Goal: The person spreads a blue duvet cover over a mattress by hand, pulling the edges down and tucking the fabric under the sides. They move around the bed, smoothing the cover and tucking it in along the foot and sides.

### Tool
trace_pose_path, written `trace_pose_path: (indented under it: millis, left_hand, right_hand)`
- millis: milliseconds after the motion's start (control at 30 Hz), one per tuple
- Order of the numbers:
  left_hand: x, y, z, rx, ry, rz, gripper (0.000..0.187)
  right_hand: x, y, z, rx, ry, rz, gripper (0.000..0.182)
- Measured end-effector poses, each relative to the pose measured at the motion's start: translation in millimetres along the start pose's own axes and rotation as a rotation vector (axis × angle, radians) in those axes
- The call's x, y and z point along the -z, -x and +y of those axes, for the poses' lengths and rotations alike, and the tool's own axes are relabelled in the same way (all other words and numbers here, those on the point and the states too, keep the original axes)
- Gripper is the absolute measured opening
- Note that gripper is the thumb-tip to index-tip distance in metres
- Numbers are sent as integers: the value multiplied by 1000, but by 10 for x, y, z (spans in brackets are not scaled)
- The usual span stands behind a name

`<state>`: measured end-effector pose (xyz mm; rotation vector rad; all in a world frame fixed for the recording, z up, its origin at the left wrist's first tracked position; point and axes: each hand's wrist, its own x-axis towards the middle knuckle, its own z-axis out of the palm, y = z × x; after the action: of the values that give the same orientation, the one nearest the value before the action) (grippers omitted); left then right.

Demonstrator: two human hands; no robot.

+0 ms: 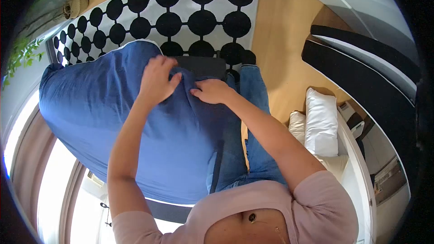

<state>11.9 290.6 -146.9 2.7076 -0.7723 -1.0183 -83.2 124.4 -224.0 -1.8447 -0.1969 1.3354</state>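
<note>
A blue bed sheet point(135, 108) covers most of the bed, with wrinkles along its far side and folds gathered between my hands. My left hand point(158, 80) is over the sheet near its far corner, thumb apart from the fingers, the fingertips slightly blurred. Close by on the right, my right hand point(211, 91) has thumb and fingers closed on the sheet's gathered edge. Beyond the hands shows a dark grey bed corner point(199, 68). A white edge runs along part of the sheet's far side. What lies under the folds is hidden.
A white rug point(210, 7) with black circles lies beyond the bed on the wooden floor point(278, 31). White pillows point(322, 124) are on the right, near a black-and-white piece of furniture point(352, 63). A woven basket point(76, 5) and plant point(22, 52) stand far left. My jeans-clad legs point(255, 90) are beside the bed.
</note>
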Motion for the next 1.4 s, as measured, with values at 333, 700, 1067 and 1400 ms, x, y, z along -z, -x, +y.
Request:
trace_pose_path:
  millis: [333,700,1067,1400]
  left_hand:
    - [-858,43,-170,108,193,-749,51]
    - [-1274,-113,-190,338,207,-859,51]
    - [-1457,-168,-238,332,133,-867,52]
    - [-685,-45,293,291,-74,-433,37]
  right_hand:
    - [-133,-321,-55,-192,98,-182,51]
    - [-340,-107,-123,-207,-169,472,36]
    - [-786,23,880,-285,-1034,195,90]
    - [-242,151,689,-408,-406,215,78]
